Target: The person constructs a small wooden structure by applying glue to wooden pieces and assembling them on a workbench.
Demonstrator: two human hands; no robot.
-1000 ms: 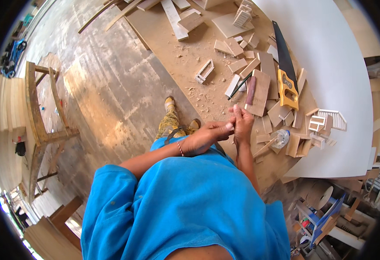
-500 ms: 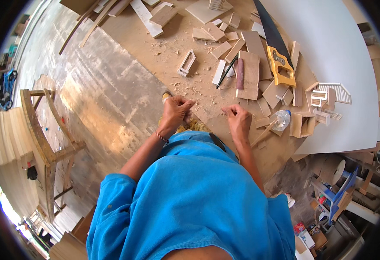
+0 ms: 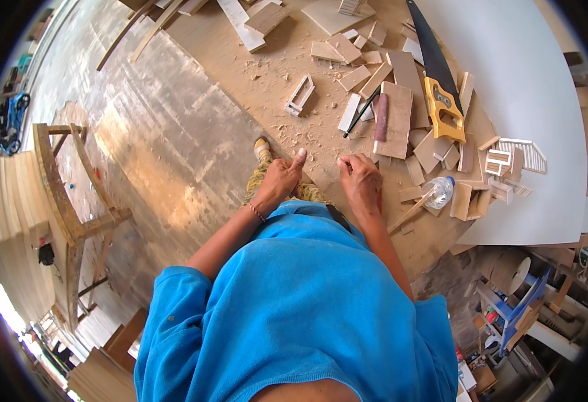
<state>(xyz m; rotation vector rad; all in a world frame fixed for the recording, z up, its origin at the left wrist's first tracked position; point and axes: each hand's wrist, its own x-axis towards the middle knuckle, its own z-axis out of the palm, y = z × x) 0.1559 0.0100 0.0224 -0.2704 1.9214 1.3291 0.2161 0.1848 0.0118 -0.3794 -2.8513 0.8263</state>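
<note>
In the head view, the 2 hands are well apart in front of the blue shirt. The left hand has its fingers curled and thumb raised; the right hand is bent inward near the table. Whether either pinches something small, I cannot tell.

Just beyond the right hand, a block lies flat, with a maroon bar along its left side; the flat face probably keeps the bar from rolling. A pencil slants across a white strip beside it. The saw rests over offcuts, yellow handle nearest the person, likely for easy grasping. The frame sits by itself among shavings, perhaps kept clear of the heap.
</note>
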